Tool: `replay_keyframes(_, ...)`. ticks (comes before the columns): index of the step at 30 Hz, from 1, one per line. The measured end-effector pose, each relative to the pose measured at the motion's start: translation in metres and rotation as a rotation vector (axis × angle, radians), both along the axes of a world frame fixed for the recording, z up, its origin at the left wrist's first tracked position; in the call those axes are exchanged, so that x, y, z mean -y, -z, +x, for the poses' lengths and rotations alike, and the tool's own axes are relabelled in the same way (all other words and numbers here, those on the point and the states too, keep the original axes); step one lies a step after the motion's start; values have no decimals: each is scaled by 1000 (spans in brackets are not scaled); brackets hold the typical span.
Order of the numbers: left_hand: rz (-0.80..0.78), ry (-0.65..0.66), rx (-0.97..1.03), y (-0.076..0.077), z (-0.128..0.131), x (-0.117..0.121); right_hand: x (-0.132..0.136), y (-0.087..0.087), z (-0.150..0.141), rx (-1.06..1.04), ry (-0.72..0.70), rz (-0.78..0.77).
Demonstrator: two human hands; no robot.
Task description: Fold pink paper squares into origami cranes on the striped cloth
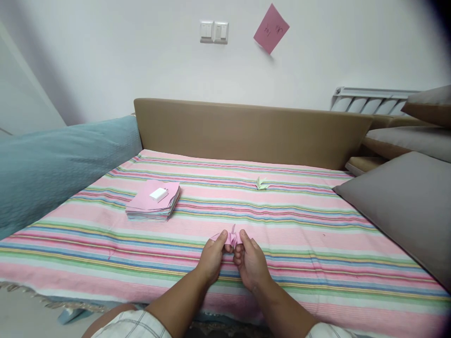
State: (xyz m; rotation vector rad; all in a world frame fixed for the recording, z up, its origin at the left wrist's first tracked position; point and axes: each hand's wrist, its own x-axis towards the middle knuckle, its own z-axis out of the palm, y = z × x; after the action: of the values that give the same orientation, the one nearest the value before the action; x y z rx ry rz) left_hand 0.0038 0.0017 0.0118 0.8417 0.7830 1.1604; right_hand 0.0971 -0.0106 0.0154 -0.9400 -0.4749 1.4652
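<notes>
A small folded pink paper crane (233, 238) is held between my two hands, just above the striped cloth. My left hand (212, 257) pinches its left side between thumb and fingers. On the other side, my right hand (250, 261) grips the right wing in the same way. The crane's thin point sticks up between my thumbs, and parts of the wings are hidden by my fingers. Farther back on the cloth lies a pale green folded paper piece (261, 184).
A stack of square paper (151, 202) sits to the left with a white block-like object (158, 194) on top. The striped cloth (303, 291) covers the seat. Grey cushions (401, 197) are piled at right; a blue-covered armrest (66, 164) bounds the left, a brown backrest (246, 131) the rear.
</notes>
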Motion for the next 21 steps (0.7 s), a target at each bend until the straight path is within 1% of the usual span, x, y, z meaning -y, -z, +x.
replay_keyframes(2,24,40,1,2,1,0,0,1,1,91,-29,55)
replay_keyframes(4,42,40,-8,6,1,-1,0,3,2,162,-45,83)
replay_keyframes(7,67,-7,-62,11,0,-4,0,5,3,208,-35,97)
replay_keyframes(10,100,-57,-113,12,1,-6,0,5,4,217,-38,103)
replay_keyframes(13,86,-73,-121,11,1,-6,0,3,4,155,-41,57)
replay_keyframes(18,25,-81,-58,10,0,-6,-1,-1,2,-73,-62,-47)
replay_keyframes(21,7,-70,-3,7,-1,-7,-1,-3,1,-172,-66,-94)
